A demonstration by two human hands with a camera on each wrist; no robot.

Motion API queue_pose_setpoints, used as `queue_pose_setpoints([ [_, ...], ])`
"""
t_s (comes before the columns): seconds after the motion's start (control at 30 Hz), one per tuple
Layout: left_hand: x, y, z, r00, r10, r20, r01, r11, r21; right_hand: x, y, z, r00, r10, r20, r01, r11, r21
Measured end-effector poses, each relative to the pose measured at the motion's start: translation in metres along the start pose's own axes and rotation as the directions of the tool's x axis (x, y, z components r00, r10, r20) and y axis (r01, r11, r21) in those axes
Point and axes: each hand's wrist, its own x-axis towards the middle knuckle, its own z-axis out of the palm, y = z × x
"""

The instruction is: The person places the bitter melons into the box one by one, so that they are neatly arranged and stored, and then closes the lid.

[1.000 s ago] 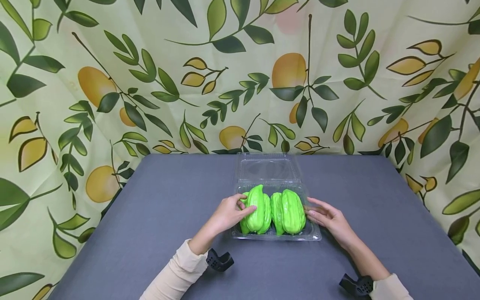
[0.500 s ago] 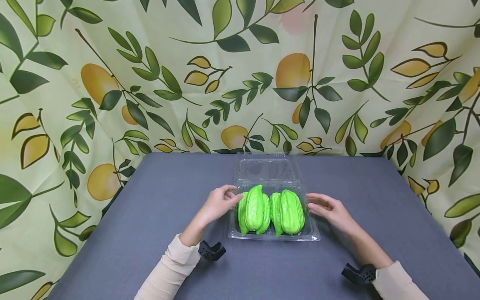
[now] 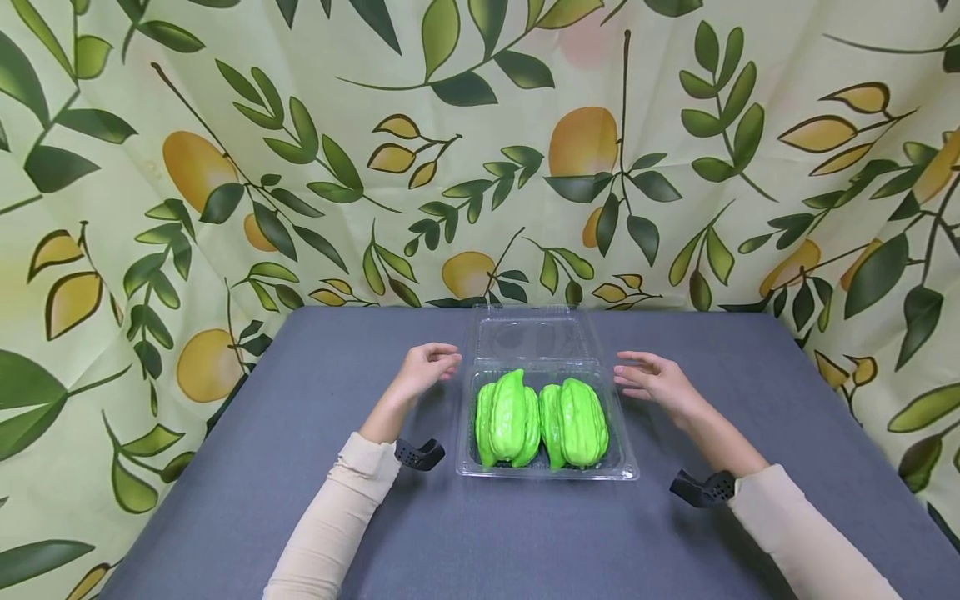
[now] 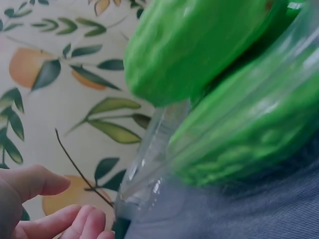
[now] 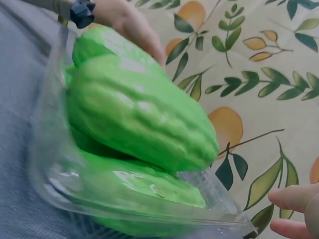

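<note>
Several bright green, ridged bitter melons point(image 3: 510, 421) lie stacked in two groups inside a clear plastic clamshell box point(image 3: 551, 472). Its see-through lid point(image 3: 536, 340) is folded back flat toward the far side. My left hand point(image 3: 429, 368) hovers just left of the hinge area, fingers relaxed and holding nothing. On the opposite side, my right hand point(image 3: 658, 383) is held in the air with loosely bent fingers, beside the box's back right corner. Both wrist views show bumpy melon skin point(image 4: 199, 45) behind the clear wall, with bare fingertips point(image 5: 289, 198) apart from the box.
A grey cloth-covered table point(image 3: 360, 333) carries the box. Behind and at the sides hangs a curtain point(image 3: 300, 50) printed with leaves and orange fruit. Black wrist mounts point(image 3: 420, 454) sit below both hands.
My left hand has drawn away from the left melons, out to the box's left and farther back. My right hand has left the box's right side and moved up toward the lid.
</note>
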Motion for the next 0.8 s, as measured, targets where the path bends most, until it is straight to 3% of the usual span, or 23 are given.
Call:
queue_pose_setpoints([
  [0.17, 0.02, -0.003, -0.001, 0.994, -0.107, -0.005, 0.107, 0.993, -0.054, 0.016, -0.004, 0.0, 0.998, 0.058, -0.005, -0.058, 0.998, -0.031],
  [0.3, 0.03, -0.003, 0.0, 0.983, -0.182, 0.008, 0.182, 0.978, -0.098, 0.027, -0.005, 0.0, 0.995, 0.1, -0.012, -0.1, 0.995, 0.004],
  [0.63, 0.043, -0.007, 0.003, 0.952, -0.292, 0.088, 0.303, 0.94, -0.157, 0.046, -0.004, -0.001, 0.976, 0.216, 0.034, -0.218, 0.958, 0.187],
  [0.8, 0.047, -0.009, 0.009, 0.946, -0.297, 0.127, 0.318, 0.927, -0.198, 0.054, -0.004, 0.002, 0.973, 0.228, 0.032, -0.228, 0.937, 0.264],
])
